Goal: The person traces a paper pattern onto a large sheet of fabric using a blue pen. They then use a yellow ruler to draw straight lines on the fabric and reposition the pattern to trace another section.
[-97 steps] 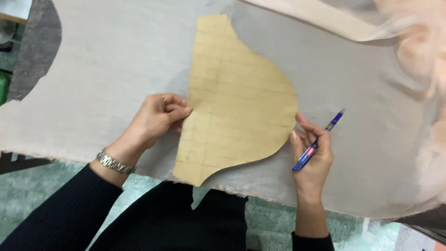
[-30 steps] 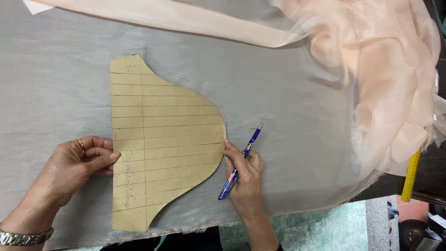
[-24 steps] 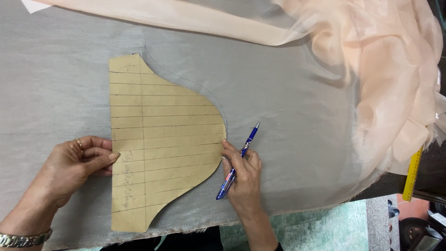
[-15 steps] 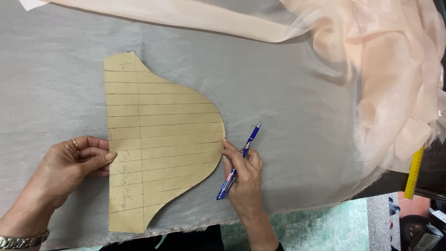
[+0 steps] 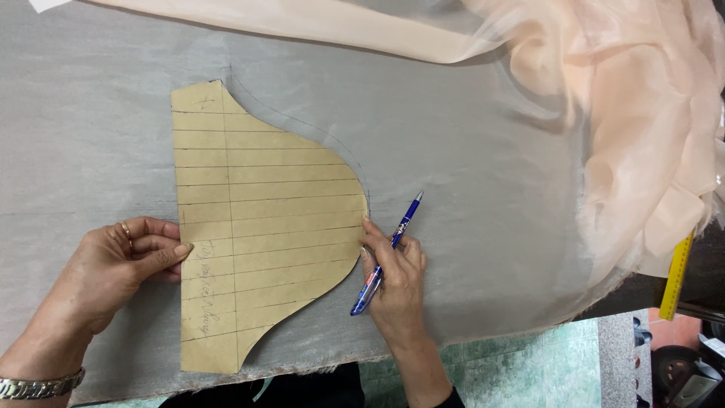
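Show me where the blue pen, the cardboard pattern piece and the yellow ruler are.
blue pen [image 5: 400, 227]: head view, upper barrel above the fingers.
cardboard pattern piece [image 5: 264, 219]: head view, middle of its lined face.
yellow ruler [image 5: 677, 276]: head view, middle of the visible strip.

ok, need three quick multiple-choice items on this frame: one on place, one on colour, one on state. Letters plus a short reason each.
1. Where do the left hand's fingertips rest?
A. on the straight edge of the tan paper pattern
B. on the pattern's curved edge
C. on the peach fabric

2. What colour is the pen?
A. red
B. blue
C. green

3. How is the pen carried?
A. lying loose on the grey fabric
B. gripped in the right hand, whose fingertips touch the curved edge
C. held in the left hand

Answers: 1 A, fingertips sit on the straight side; 2 B, the barrel is blue; 3 B, right-hand fingers wrap it.
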